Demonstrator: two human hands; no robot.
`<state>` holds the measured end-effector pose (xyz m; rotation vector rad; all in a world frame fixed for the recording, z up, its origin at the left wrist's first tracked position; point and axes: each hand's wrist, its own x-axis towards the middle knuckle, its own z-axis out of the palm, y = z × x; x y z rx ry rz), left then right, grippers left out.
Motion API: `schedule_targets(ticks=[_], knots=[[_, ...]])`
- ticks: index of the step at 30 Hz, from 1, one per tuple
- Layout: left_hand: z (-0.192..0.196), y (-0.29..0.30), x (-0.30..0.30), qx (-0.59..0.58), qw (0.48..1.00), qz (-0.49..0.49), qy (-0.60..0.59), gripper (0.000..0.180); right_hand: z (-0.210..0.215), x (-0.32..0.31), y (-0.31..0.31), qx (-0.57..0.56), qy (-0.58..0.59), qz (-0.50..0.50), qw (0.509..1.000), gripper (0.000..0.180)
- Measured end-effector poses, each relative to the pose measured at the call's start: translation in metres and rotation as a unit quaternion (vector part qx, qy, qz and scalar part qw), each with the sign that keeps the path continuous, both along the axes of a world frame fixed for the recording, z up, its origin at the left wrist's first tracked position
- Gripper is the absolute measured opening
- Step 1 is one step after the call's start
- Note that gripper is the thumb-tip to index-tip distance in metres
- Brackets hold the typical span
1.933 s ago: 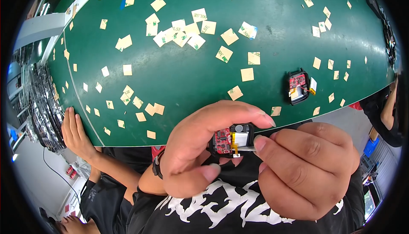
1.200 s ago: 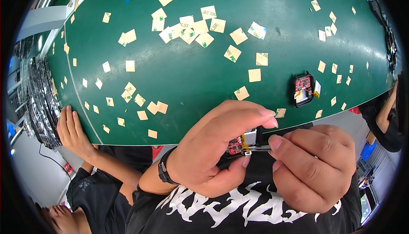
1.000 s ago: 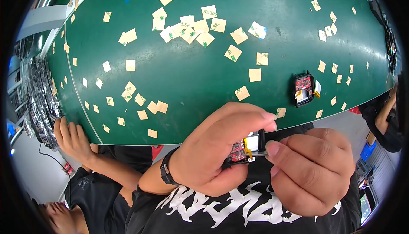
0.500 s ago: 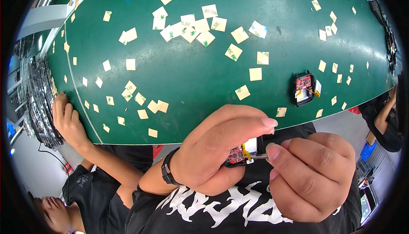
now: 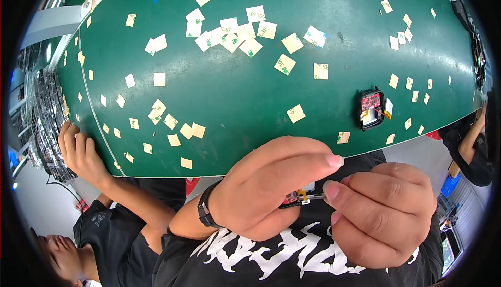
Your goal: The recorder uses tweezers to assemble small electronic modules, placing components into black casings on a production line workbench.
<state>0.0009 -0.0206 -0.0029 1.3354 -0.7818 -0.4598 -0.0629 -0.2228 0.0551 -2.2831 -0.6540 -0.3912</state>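
Note:
My left hand [image 5: 271, 182], with a black band at its wrist, is closed around a small black-cased device with a red circuit board [image 5: 290, 198]. Most of the case is hidden behind the fingers. A yellow flex cable [image 5: 302, 195] with a white end sticks out at the board's right side. In my right hand [image 5: 383, 214], thumb and fingers pinch slim metal tweezers [image 5: 316, 197], whose tip meets or nearly meets the cable end. Both hands are held in front of my chest, at the near table edge.
On the green table [image 5: 235, 88] lie many pale paper squares [image 5: 296, 113]. An open black device case [image 5: 371, 109] with a red board and battery rests at right. A co-worker's hand [image 5: 81, 151] touches stacked black parts [image 5: 49, 125] at left. Another person's arm [image 5: 472, 146] shows far right.
My left hand has tilted slightly, covering more of the board. The tweezers have shifted a little downward. One paper square beyond my hands is gone from the table. The co-worker's hand moved slightly left.

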Motion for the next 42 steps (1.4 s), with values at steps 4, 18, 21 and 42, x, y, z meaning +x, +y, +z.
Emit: schedule_targets(ticks=[4,18,21,42], knots=[[-0.004,-0.001,-0.001,-0.018,1.0,-0.004,0.012,0.067,0.006,0.007,-0.002,-0.019,0.008,0.015,1.0,0.013],[-0.008,-0.002,0.002,-0.037,0.999,-0.017,-0.002,0.069,0.007,0.006,-0.002,-0.04,-0.005,0.022,0.999,0.014],[-0.009,-0.001,0.001,-0.045,0.999,-0.01,0.012,0.07,0.005,0.003,0.002,-0.04,-0.004,-0.002,0.999,0.013],[-0.002,0.001,0.004,0.009,1.0,-0.002,0.017,0.061,0.003,0.007,0.0,-0.016,0.001,0.036,0.999,0.014]])
